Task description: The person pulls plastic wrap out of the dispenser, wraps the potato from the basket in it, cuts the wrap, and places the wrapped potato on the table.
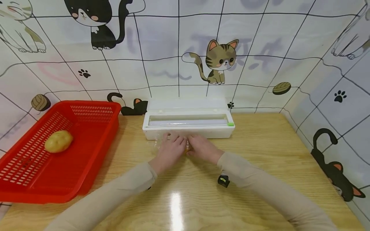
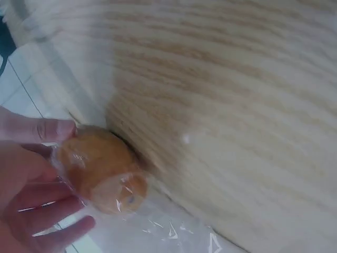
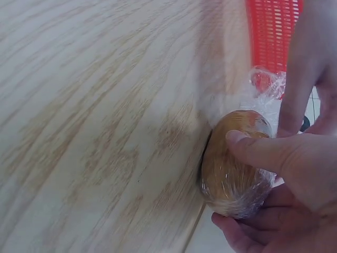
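Right in front of the box [image 1: 208, 132], close to its near side, is the bundle [image 3: 224, 168]: a rounded orange-brown piece, much like a potato, under clear, creased film [image 2: 174, 229]. Both hands are on it. The right hand [image 1: 203, 147] pinches it, thumb pressed on one face and fingers beneath. The left hand [image 1: 171, 147] grips it as well, thumb and fingers set about its other end. Loose film trails from the bundle, partly showing beside the left hand, just before the box's front. The box is white, its lid [image 1: 188, 104] raised at the back, with a pale roll [image 1: 188, 123] inside and a green tab [image 1: 230, 124] at its right end. To the left of the box, a red basket [image 1: 66, 173] holds a bare yellow potato [image 1: 58, 141]. The wooden table [image 1: 260, 144] stretches out before the box; behind it rises a wall [image 1: 167, 35] with cartoon cats.
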A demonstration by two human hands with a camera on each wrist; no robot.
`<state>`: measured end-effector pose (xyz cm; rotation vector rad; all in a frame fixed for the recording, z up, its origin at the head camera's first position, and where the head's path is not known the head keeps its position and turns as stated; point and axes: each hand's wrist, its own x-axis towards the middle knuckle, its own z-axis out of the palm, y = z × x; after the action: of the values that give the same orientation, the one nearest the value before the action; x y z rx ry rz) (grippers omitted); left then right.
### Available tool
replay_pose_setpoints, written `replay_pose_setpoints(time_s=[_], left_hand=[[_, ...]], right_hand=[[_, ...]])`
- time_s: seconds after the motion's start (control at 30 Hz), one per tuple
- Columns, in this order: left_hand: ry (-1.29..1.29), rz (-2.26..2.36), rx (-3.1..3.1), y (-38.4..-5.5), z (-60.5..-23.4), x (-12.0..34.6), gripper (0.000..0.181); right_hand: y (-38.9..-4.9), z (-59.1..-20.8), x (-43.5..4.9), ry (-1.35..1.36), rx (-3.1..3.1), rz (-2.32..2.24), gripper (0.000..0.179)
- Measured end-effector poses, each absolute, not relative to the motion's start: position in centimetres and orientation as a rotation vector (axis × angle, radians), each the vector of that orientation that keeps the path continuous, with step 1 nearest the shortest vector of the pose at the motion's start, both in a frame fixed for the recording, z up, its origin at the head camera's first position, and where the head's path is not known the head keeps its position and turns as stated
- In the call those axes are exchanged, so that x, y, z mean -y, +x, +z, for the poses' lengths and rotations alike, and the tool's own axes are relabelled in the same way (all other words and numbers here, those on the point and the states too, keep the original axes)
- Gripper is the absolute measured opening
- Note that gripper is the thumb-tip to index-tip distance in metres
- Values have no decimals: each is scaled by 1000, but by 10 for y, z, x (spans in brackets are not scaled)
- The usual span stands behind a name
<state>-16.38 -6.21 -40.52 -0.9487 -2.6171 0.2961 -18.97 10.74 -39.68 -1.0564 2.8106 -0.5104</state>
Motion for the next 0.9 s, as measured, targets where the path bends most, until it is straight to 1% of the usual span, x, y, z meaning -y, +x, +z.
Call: replay_pose_setpoints(time_s=[0.2,0.27,0.37,0.5,0.6,0.77,0.9], left_hand=[[-952,331,2710,-157,-408,69,55],[-963,252,2790,-158,-406,69,57],[-986,-9,2866,-164,-405,68,49],[-959,-388,2848,-181,-400,65,27],[-930,-502,2823,-192,-395,65,17],[-950,-540,2846,-202,-393,68,22],[-976,-680,2878,-203,-394,70,25]], right_hand=[[-195,-393,-102,-984,-2780,-486,38],[-197,-391,-100,-994,-2781,-448,37],[-197,-390,-99,-990,-2767,-408,33],[-196,-389,-100,-1002,-2776,-418,30],[-197,-390,-100,-1024,-2799,-434,32],[-198,-391,-100,-963,-2797,-477,34],[-197,-394,-101,-912,-2774,-499,33]])
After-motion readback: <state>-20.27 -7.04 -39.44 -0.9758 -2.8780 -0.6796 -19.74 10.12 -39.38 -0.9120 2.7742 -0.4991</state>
